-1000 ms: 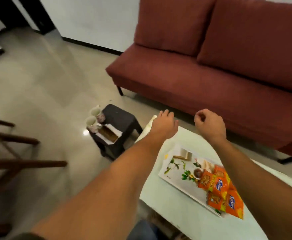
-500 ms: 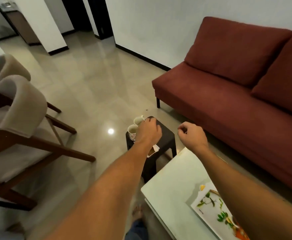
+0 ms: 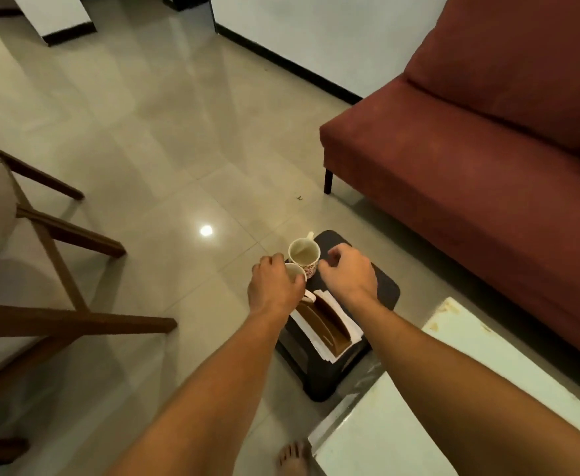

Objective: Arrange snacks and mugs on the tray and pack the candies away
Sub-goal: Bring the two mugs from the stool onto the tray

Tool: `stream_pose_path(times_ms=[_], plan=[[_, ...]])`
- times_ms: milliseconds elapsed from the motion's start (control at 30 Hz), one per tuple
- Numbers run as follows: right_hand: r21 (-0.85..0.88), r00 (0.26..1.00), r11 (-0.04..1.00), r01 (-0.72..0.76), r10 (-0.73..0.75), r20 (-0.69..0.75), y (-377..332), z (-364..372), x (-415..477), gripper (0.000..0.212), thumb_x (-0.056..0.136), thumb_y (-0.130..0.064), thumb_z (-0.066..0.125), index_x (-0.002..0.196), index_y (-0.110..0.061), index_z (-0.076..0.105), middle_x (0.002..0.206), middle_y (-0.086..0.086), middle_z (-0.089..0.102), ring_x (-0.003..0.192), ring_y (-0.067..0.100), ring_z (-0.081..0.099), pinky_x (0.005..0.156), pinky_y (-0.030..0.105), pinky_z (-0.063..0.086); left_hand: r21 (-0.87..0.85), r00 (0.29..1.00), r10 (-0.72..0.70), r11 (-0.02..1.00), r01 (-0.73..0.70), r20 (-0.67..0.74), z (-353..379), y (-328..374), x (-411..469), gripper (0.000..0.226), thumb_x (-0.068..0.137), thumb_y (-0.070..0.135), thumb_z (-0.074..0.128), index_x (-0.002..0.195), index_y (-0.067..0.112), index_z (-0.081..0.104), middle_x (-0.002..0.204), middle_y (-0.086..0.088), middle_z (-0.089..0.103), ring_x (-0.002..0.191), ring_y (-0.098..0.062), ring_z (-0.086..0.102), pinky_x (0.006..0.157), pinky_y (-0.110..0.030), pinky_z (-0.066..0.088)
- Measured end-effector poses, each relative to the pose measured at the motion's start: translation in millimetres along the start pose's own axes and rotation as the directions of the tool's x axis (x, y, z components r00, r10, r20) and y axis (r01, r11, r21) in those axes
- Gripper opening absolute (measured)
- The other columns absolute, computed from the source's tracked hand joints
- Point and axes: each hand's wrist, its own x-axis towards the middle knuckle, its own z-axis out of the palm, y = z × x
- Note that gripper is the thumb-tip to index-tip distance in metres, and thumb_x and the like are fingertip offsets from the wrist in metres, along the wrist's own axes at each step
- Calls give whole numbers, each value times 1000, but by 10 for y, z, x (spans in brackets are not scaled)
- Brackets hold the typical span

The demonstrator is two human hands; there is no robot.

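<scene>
Two white mugs stand side by side on a small black stool (image 3: 381, 286). The far mug (image 3: 304, 253) has a red flower pattern and looks empty. My left hand (image 3: 274, 287) wraps over the near mug (image 3: 294, 270), fingers round its rim, hiding most of it. My right hand (image 3: 346, 273) hovers just right of the far mug, fingers curled and apart, holding nothing. Tray, snacks and candies are out of view.
A white box with brown dividers (image 3: 326, 322) lies on the stool's near half. The white low table (image 3: 460, 400) fills the lower right. A dark red sofa (image 3: 470, 173) stands behind the stool. A wooden chair (image 3: 41, 235) is at left; my bare foot (image 3: 292, 458) below.
The view swung left from the table and tray to the stool. Both hands travelled to the mugs; my left hand came down onto the near mug, my right hand beside the far one.
</scene>
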Motion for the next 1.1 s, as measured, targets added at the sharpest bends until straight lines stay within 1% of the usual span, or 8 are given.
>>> stream_pose_path(times_ms=[233, 367, 533, 667, 800, 933, 1000, 1100], plan=[[-88, 993, 990, -109, 112, 30, -108, 757, 674, 71, 72, -61, 75, 126, -18, 56, 123, 5, 59, 111, 25, 60, 87, 45, 56, 5, 979, -88, 996, 88, 181, 606, -295, 490, 96, 71, 66, 76, 142, 12, 38, 141, -14, 47, 126, -30, 48, 95, -41, 52], [-177, 987, 974, -142, 152, 46, -160, 939, 833, 87, 67, -67, 78, 132, -15, 52, 130, 9, 55, 119, 28, 55, 91, 43, 54, 20, 973, -87, 996, 85, 214, 786, -295, 563, 102, 70, 68, 75, 143, 11, 34, 140, -16, 46, 127, -31, 50, 100, -42, 52], [-243, 984, 959, -144, 164, 67, -220, 1095, 910, 88, 67, -60, 82, 133, -12, 50, 130, 11, 55, 118, 31, 57, 91, 41, 53, -16, 977, -120, 992, 125, 174, 881, -260, 607, 82, 78, 56, 73, 138, 9, 42, 133, -17, 54, 119, -33, 57, 96, -44, 54], [-244, 980, 954, -172, 190, 54, -221, 1164, 939, 85, 70, -54, 83, 133, -10, 50, 130, 13, 55, 116, 32, 59, 91, 41, 54, 57, 980, -96, 994, 88, 172, 913, -251, 639, 70, 82, 46, 72, 135, 8, 45, 129, -16, 58, 116, -32, 60, 96, -43, 54], [-226, 979, 956, -188, 200, 30, -206, 1189, 966, 81, 67, -53, 84, 129, -11, 54, 125, 12, 58, 112, 30, 61, 88, 39, 56, 18, 981, -147, 989, 146, 127, 926, -220, 666, 54, 80, 44, 73, 121, 12, 56, 113, -12, 65, 100, -27, 66, 86, -41, 59], [-178, 981, 965, -192, 193, -10, -152, 1050, 996, 81, 60, -60, 85, 120, -13, 60, 116, 8, 62, 104, 26, 64, 83, 36, 57, 19, 969, -203, 979, 202, 141, 835, -212, 742, 57, 67, 54, 82, 104, 16, 60, 95, -4, 65, 83, -20, 65, 73, -36, 59], [-117, 981, 975, -191, 188, -40, -89, 843, 998, 75, 59, -62, 84, 115, -15, 64, 110, 5, 66, 94, 21, 65, 76, 33, 58, 58, 968, -207, 978, 201, 141, 742, -170, 775, 59, 62, 55, 86, 100, 16, 62, 90, -3, 66, 77, -18, 65, 71, -35, 59], [-21, 972, 982, -190, 185, -147, 70, 345, 982, 74, 56, -68, 81, 109, -18, 66, 102, 1, 66, 81, 14, 56, 63, 26, 46, 50, 980, -182, 983, 178, 76, 531, 1, 775, 60, 60, 51, 89, 101, 17, 63, 90, -5, 67, 80, -21, 65, 71, -34, 58]])
